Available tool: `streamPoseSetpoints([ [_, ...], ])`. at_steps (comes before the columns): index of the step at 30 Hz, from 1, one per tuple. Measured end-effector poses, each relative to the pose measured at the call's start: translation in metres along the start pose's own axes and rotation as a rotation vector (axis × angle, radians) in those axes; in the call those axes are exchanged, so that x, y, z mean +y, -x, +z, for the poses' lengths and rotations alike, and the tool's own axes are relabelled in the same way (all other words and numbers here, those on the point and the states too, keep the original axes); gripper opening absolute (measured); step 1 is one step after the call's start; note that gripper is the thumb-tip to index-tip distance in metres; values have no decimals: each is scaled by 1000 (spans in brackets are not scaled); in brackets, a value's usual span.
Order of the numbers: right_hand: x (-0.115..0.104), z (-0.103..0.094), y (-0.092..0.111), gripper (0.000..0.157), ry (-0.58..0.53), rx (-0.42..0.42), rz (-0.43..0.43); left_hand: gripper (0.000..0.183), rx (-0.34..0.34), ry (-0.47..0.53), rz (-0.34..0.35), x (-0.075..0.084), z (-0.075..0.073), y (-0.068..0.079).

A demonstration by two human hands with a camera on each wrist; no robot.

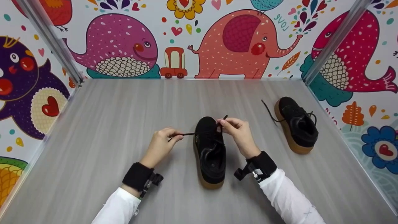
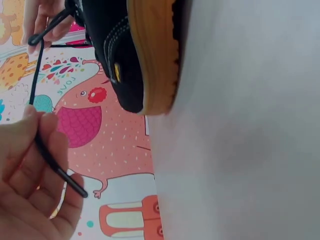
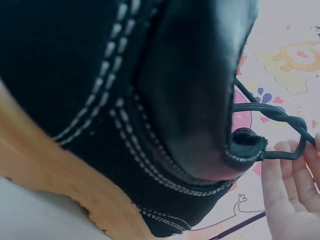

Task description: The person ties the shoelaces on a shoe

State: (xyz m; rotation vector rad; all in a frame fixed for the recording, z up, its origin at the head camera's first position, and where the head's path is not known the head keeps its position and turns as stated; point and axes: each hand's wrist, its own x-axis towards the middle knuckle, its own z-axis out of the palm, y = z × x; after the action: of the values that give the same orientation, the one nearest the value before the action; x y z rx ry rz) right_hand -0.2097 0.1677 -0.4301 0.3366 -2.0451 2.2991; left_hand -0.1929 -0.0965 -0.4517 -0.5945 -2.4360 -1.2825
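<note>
A black shoe (image 1: 206, 124) with a tan sole stands on the grey table, toe pointing away from me. My left hand (image 1: 159, 143), left of the shoe, pinches a black shoelace (image 1: 188, 134) between thumb and fingers. The lace runs taut toward the shoe, and its tipped end (image 2: 72, 184) pokes out past the fingers in the left wrist view. At the shoe's right side, my right hand (image 1: 242, 134) pinches lace close to the eyelets. In the right wrist view, a twisted lace loop (image 3: 280, 116) leads from the shoe's collar to the right fingers (image 3: 280, 200).
A matching black shoe (image 1: 289, 109) stands at the right of the table (image 1: 124, 109), a loose lace (image 1: 268, 110) trailing from its left side. Walls with printed cartoon animals (image 1: 121, 43) border the table at the back and both sides.
</note>
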Motion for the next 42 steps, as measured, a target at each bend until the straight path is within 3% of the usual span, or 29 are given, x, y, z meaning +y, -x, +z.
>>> streamPoseSetpoints([
  [10, 7, -8, 5, 29, -20, 2, -21, 7, -35, -26, -124, -13, -19, 12],
  [18, 12, -21, 13, 34, 2, 46, 6, 6, -78, -60, -158, -19, -27, 20],
  [23, 16, -32, 18, 31, 28, 73, 19, 5, -116, -83, -182, -22, -32, 25],
  [42, 27, -51, 36, 20, 87, 114, 99, 4, -157, -128, -309, -33, -52, 38],
])
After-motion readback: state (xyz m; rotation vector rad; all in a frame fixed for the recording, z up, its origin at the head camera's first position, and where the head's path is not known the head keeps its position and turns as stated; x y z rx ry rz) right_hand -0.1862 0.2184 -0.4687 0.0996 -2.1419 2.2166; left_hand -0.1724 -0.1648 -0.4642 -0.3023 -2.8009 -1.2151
